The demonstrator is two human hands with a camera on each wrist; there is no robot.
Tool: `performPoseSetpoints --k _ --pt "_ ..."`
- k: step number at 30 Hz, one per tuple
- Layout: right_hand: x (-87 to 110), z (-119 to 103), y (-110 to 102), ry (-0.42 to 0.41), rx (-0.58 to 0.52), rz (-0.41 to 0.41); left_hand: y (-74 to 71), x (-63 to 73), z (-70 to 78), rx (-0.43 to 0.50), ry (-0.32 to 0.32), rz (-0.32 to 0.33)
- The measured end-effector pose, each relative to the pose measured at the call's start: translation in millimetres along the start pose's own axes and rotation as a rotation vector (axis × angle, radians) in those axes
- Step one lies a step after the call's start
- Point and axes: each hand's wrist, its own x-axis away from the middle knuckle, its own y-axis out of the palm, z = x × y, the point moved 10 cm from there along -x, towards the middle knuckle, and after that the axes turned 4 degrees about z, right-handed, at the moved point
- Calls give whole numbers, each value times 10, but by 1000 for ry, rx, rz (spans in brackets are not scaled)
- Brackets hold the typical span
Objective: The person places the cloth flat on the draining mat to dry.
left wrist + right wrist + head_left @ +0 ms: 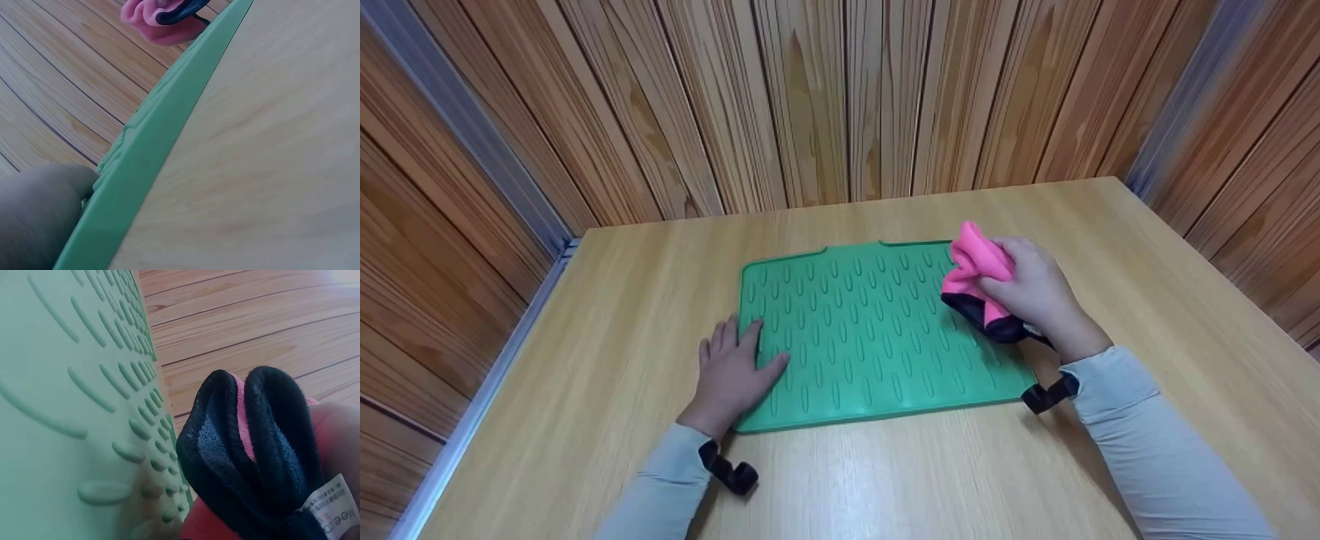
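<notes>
A green mat point(840, 337) with raised oval ridges and a low rim lies flat on the table. My left hand point(733, 375) rests on its left edge, fingers spread and thumb over the ridged surface. In my right hand point(1031, 289) is a bunched pink cloth point(979, 255) with black edging, gripped above the mat's right side. The right wrist view shows the cloth's folded dark edge point(264, 439) and a small white printed label point(332, 509). The mat's green side point(152, 140) runs across the left wrist view, with part of my left hand point(39, 214) against it.
The light wood table point(645, 300) extends around the mat on all sides. Wood-plank panels point(817, 105) stand behind it and at both sides, joined by grey metal posts. Each wrist carries a black strap mount point(727, 469).
</notes>
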Motion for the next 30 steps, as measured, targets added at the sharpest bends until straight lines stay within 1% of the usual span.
performPoseSetpoints --k 8,15,22,30 --pt "51 -190 6 -71 37 35 10 2 -6 -7 -3 -7" --pt "97 -285 52 -76 22 11 13 0 -12 -7 1 -7" --pt "122 -324 120 -78 10 -16 16 6 -9 -5 -5 -12" --pt "154 -423 154 -137 -3 3 2 6 0 3 -1 -2"
